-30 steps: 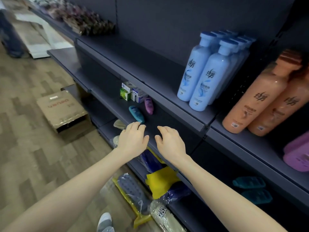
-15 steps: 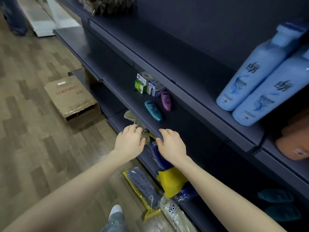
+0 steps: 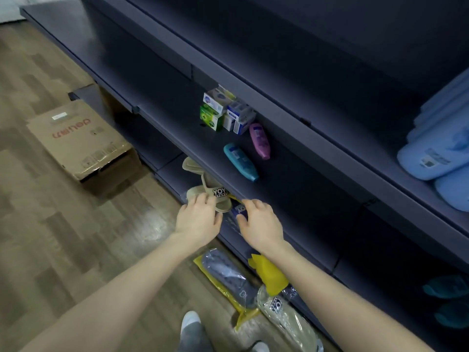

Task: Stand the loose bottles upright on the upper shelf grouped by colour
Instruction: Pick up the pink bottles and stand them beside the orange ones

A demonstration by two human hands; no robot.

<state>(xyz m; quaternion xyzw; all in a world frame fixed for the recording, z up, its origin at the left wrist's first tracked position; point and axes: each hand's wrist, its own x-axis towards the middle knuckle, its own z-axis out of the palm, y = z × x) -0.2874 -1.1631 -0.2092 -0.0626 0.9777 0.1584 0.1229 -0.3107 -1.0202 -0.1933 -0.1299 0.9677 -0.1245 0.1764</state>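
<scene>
Nearest the camera, both bare forearms run up from the bottom corners of the frame and converge at its centre. The left hand (image 3: 198,222) is half open, palm down, fingers loosely bent, holding nothing; its fingertips lie over a beige slipper (image 3: 210,191) that pokes out under the shelf edge. The right hand (image 3: 261,224) sits just beside it, equally relaxed, thumb and fingers spread over a dark blue packet (image 3: 238,209). Whether it actually presses on that packet, I cannot tell.

Against half a second ago, the hands are barely any lower. It is the view that has swung: the orange bottle has gone from the right edge, and only the bottoms of the light blue bottles (image 3: 436,153) show there now.

Both wrists are straight, with the knuckles turned up to the camera. Below the arms, packed slippers (image 3: 228,278) lie on the wooden floor (image 3: 50,250).

Beyond the hands, on the middle shelf (image 3: 304,199), the teal bottle (image 3: 241,162) lies on its side, well clear of either hand. The purple bottle (image 3: 259,141) lies flat just past it, near but apart. Behind those two is a small stack of soap boxes (image 3: 223,110). At left a cardboard box (image 3: 78,138) sits on the floor. The upper shelf (image 3: 317,97) runs across above, with the blue bottles standing at its right end.
</scene>
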